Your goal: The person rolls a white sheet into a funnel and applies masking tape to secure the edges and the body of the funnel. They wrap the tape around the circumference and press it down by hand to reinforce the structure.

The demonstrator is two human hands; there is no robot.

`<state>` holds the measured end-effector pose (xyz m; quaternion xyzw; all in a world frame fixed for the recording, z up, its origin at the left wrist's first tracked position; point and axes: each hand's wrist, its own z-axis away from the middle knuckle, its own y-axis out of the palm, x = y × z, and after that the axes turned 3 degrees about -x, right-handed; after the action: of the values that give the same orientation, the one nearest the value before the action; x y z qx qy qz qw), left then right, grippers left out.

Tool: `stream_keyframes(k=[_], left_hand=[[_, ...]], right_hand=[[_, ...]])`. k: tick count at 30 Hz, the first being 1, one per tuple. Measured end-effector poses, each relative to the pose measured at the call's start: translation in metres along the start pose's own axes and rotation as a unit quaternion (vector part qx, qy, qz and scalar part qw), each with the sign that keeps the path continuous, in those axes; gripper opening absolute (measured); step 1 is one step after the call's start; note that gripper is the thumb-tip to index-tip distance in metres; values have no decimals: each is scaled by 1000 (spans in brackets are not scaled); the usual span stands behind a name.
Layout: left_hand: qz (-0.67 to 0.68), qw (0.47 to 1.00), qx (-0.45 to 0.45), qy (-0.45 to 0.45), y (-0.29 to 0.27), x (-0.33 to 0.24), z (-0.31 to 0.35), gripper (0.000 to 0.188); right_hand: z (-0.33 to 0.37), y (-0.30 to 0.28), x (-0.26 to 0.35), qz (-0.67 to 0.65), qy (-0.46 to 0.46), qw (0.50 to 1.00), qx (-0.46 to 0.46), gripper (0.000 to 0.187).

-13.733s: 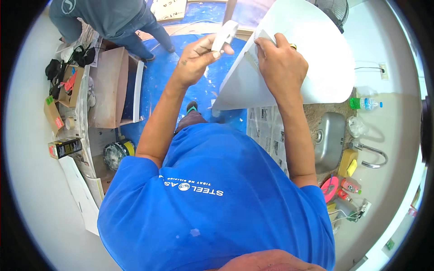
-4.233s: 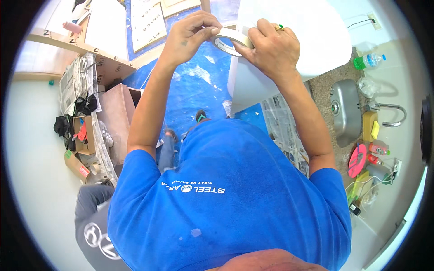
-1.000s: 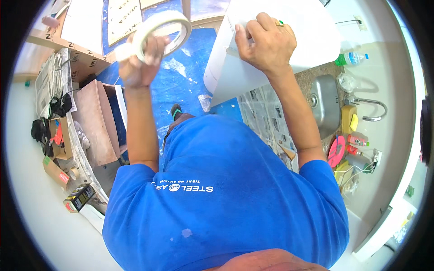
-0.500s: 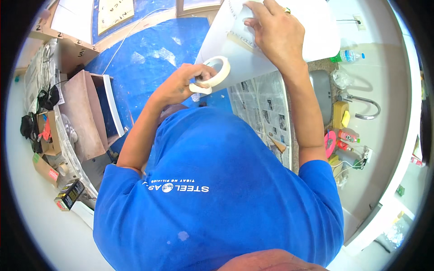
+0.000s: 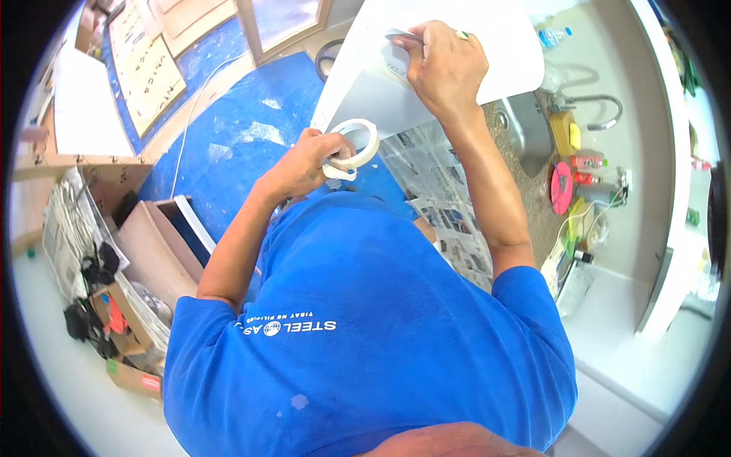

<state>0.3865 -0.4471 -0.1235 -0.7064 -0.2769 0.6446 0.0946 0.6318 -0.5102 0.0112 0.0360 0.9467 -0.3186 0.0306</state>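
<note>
The left hand (image 5: 304, 164) is gripping a tape roll (image 5: 354, 145) just below the white panel (image 5: 487, 53), where the right hand (image 5: 445, 65) is pressing, fingers curled.

A speckled stone countertop (image 5: 533, 209) runs along the right, its near stretch covered with spread newspaper sheets (image 5: 442, 190). A stainless steel sink (image 5: 525, 126) is set into it, with a round pink disc (image 5: 561, 186) just beside. Blue plastic sheeting (image 5: 236, 145) covers the floor, where an open wooden box (image 5: 152, 244) stands.
</note>
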Motion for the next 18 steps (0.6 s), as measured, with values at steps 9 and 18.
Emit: stream_keyframes(k=[9, 18], left_hand=[[-112, 983, 99, 104, -51, -12, -49, 31], [-167, 975, 130, 73, -101, -36, -73, 25]], right_hand=[[-4, 16, 12, 86, 3, 995, -58, 14], [-27, 70, 27, 87, 82, 991, -66, 13]])
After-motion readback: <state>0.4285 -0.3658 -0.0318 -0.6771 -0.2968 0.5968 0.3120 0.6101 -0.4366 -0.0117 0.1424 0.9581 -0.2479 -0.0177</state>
